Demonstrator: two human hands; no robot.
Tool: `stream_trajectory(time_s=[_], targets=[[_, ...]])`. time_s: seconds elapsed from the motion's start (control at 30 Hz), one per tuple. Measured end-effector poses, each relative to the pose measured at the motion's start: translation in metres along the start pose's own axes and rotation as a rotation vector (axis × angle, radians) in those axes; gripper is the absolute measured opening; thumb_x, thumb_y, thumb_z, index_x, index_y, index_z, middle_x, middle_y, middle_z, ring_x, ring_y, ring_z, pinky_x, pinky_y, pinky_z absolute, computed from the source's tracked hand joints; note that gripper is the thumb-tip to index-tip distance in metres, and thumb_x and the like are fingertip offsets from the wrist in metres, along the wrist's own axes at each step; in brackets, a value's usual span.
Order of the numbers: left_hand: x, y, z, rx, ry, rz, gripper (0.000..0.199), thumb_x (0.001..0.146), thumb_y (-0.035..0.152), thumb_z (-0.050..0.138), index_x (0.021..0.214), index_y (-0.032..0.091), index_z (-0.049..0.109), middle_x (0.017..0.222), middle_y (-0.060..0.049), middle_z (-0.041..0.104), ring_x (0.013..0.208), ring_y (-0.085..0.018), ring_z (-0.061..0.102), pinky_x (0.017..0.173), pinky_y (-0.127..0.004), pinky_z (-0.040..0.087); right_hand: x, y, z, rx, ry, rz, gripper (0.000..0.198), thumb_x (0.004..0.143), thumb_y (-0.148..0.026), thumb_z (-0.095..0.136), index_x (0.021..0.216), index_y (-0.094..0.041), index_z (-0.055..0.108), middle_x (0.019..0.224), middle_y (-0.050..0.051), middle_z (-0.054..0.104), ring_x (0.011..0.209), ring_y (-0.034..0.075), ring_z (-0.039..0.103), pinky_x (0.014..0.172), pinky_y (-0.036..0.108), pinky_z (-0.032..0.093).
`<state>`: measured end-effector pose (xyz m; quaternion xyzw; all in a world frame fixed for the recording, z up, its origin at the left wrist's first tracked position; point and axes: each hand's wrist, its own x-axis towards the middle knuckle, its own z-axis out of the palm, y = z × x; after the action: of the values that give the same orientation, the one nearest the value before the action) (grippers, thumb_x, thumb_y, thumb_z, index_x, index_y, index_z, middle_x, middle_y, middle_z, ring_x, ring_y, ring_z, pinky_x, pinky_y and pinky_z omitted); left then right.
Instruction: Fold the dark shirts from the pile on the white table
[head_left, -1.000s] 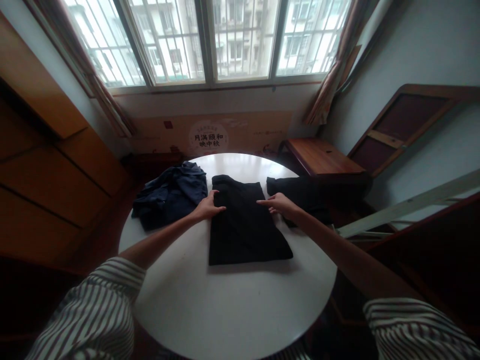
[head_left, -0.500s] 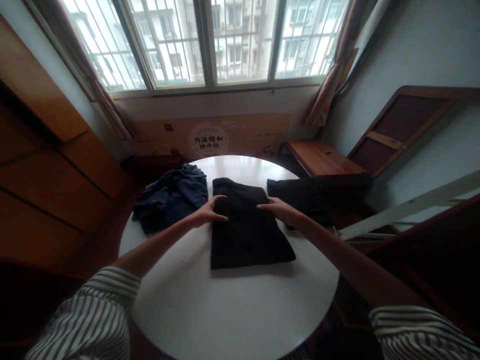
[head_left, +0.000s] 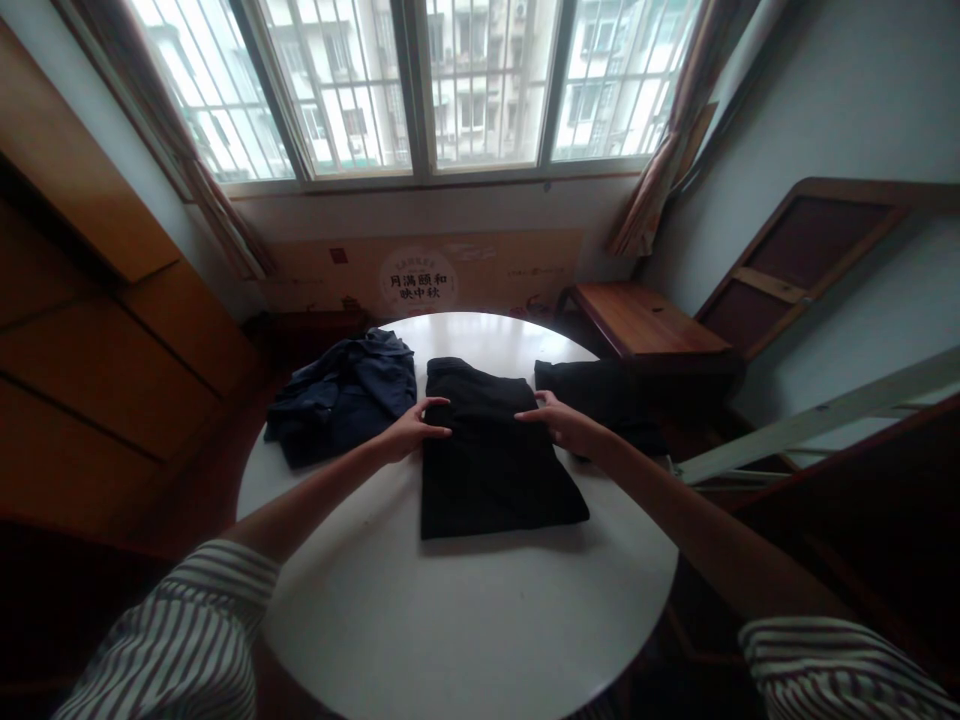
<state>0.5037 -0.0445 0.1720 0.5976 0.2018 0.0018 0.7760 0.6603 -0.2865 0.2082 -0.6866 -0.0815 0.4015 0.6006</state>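
Note:
A folded black garment, seemingly a pair of trousers (head_left: pixel 495 470), lies in the middle of the round white table (head_left: pixel 450 620). At its left edge is my left hand (head_left: pixel 411 430), thumb and forefinger resting on the cloth and the other fingers hidden at the side. My right hand (head_left: pixel 562 418) grips the opposite edge, its thumb on top and the rest of the fingers curled at the side. Left of the trousers sits a rumpled heap of dark blue clothing (head_left: pixel 345 400). Another folded black garment (head_left: pixel 592 390) lies on the right, partly behind my right hand and forearm.
Beyond the table at the right stands a wooden bench (head_left: pixel 652 320). A pale slanted rail (head_left: pixel 817 415) runs close to the table's right edge. Wooden cabinets (head_left: pixel 82 380) line the left side, and a barred window (head_left: pixel 420 90) is ahead.
Both hands keep their places at the trousers' sides. My left thumb and forefinger have drawn slightly closer together, and the cloth between the hands has shifted a little.

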Motion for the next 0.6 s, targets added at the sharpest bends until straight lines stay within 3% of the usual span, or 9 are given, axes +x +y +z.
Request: stream_trajectory(time_s=[0.1,0.23,0.43,0.6], targets=[[-0.002,-0.001,0.001,-0.023,-0.001,0.015,0.084,0.053,0.011,0.092,0.128,0.021,0.054,0.100,-0.006,0.072,0.082,-0.019,0.072,0.080,-0.031,0.061,-0.003,0.001,-0.002,-0.024,-0.070,0.010,0.081,0.076,-0.016,0.073,0.141,-0.025,0.025,0.110,0.009,0.063,0.080,0.017,0.069,0.063,0.023,0.058],[-0.003,-0.001,0.000,-0.036,0.000,0.014,0.083,0.051,0.009,0.093,0.125,0.020,0.056,0.101,-0.005,0.073,0.082,-0.018,0.072,0.081,-0.030,0.061,-0.005,0.002,-0.002,-0.003,-0.078,-0.014,0.090,0.071,-0.017,0.078,0.143,-0.026,0.025,0.110,0.009,0.062,0.069,0.015,0.067,0.052,0.020,0.055],[-0.005,-0.003,0.000,-0.043,0.006,0.038,0.084,0.050,0.012,0.094,0.125,0.020,0.056,0.100,-0.005,0.073,0.083,-0.019,0.072,0.081,-0.030,0.060,-0.008,0.010,0.000,0.138,-0.197,-0.207,0.113,0.060,-0.019,0.089,0.148,-0.031,0.020,0.115,0.006,0.063,0.084,0.017,0.070,0.074,0.026,0.060],[-0.012,0.004,-0.004,0.123,-0.038,0.170,0.084,0.055,0.022,0.092,0.130,0.019,0.055,0.104,-0.006,0.071,0.092,-0.021,0.069,0.086,-0.033,0.058,-0.011,0.013,-0.009,0.166,-0.247,-0.367,0.101,0.060,-0.019,0.089,0.142,-0.033,0.031,0.099,-0.002,0.069,0.083,0.016,0.070,0.077,0.027,0.059]])
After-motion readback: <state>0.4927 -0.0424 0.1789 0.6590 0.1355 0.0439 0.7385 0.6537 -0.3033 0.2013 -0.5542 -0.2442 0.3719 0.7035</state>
